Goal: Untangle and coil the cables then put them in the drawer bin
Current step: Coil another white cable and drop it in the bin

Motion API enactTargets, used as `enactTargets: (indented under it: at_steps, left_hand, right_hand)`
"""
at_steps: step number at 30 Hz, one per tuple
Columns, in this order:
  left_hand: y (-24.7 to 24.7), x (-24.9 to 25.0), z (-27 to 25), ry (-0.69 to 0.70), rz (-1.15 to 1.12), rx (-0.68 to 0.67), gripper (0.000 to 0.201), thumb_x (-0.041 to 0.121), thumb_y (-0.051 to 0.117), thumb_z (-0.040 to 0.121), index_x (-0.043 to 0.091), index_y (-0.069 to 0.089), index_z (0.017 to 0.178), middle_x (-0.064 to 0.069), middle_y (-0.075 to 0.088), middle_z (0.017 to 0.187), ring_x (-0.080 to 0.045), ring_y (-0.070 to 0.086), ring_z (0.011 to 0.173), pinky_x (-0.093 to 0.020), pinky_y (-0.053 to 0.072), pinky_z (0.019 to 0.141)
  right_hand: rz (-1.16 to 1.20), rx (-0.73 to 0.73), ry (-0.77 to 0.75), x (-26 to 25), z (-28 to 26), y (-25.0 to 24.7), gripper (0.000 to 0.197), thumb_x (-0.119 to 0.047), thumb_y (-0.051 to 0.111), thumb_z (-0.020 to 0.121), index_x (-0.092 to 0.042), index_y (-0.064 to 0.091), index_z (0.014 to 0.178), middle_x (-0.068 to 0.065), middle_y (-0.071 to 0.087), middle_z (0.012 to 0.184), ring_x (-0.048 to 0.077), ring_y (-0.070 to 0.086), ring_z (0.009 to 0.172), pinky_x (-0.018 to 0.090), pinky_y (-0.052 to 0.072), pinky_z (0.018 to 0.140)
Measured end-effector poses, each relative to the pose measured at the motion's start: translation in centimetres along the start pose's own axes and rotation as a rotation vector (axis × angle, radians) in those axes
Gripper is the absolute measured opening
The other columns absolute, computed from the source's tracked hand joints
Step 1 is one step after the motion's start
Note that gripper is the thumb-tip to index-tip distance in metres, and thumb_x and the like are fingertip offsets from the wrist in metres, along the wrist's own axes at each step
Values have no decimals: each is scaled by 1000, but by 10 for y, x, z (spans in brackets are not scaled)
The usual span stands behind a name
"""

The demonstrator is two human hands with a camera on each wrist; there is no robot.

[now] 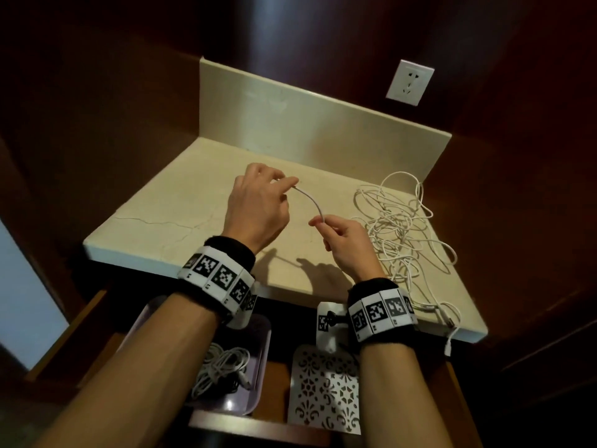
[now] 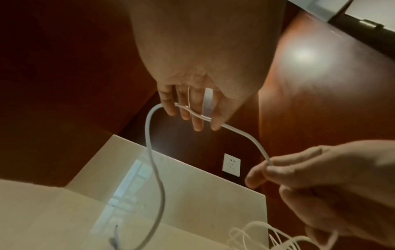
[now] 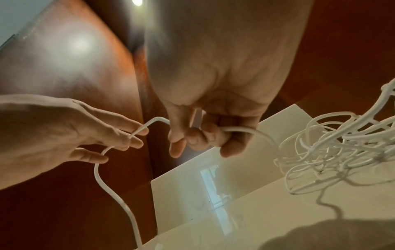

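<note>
Left hand (image 1: pixel 255 205) raised above the countertop (image 1: pixel 168 218), thumb and fingers pinching a white cable (image 1: pixel 310 199); right hand (image 1: pixel 347 244) just beside it, fingertips pinching the same cable a short arc further along. From the left hand, a free end hanging down toward the surface; from the right hand, the remainder trailing into a tangled heap of white cables (image 1: pixel 400 227) lying on the right part of the countertop, one plug end (image 1: pixel 448 347) dangling over the front edge. Below, in the open drawer (image 1: pixel 226 425), a lavender bin (image 1: pixel 255 379) already containing a bundle of coiled white cable (image 1: pixel 219 367). Judged progress: some cable stowed, present cable barely started, most of the heap still to untangle, coil and stow.
</note>
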State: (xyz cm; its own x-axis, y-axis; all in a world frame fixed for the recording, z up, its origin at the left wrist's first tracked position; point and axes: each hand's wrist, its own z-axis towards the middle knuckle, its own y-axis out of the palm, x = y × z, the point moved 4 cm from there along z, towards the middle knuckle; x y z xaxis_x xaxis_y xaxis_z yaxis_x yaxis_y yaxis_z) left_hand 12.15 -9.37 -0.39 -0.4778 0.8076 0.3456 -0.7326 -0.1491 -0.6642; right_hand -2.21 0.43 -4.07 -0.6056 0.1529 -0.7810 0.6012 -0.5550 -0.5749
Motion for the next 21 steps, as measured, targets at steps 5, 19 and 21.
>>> enactTargets:
  at_steps: [5,19,21]
  left_hand:
    - [15,6,-6,100,54,-3,31,39,52,91,30,70,114,-1,68,105,-25,54,105,-35,23,82]
    - [24,-21,-20,-24,80,12,24,38,55,87,28,76,89,-4,67,80,-26,57,87,-36,23,80]
    - [26,-18,-21,-36,96,18,25,39,54,88,29,75,96,-4,69,87,-25,58,92,-37,21,82]
  right_hand:
    - [-63,-9,-15,-1,0,-5,17,-35,60,94,-31,75,99,-7,46,49,9,41,50,29,34,60]
    - [-218,-136,105,-4,-3,-7,15,-29,64,90,-20,75,89,-9,61,64,2,53,60,22,37,59]
    - [-229,-125,97,-5,-3,-5,14,-28,63,90,-20,75,88,-10,60,64,4,54,62,24,38,59]
